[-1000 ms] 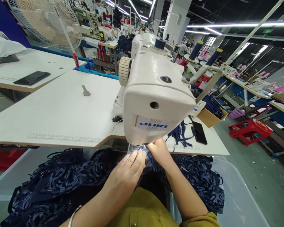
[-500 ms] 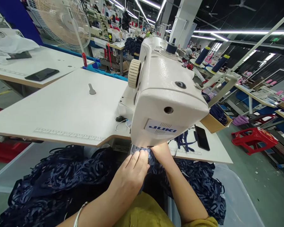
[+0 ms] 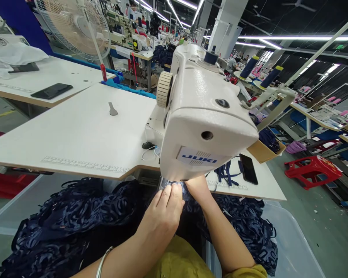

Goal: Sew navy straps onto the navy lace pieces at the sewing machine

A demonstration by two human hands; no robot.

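A white sewing machine [image 3: 208, 127] fills the middle of the view, its head over the table's front edge. Close under that head, my left hand [image 3: 165, 210] presses its fingers together on a navy patterned garment piece [image 3: 188, 199], holding it. My right hand [image 3: 198, 187] reaches beneath the head from the right, beside the same cloth. Its fingers are hidden by the machine, as are the needle and the presser foot.
Heaps of navy garments [image 3: 75, 216] and more garments [image 3: 249, 227] fill clear plastic bins [image 3: 292, 235] below the table [image 3: 75, 127]. A phone [image 3: 248, 169] and navy straps [image 3: 227, 173] lie right of the machine. A fan [image 3: 75, 27] and a red stool [image 3: 313, 172] stand beyond.
My left hand and wrist have shifted very slightly to the right, still on the cloth. The right hand stays under the machine head.
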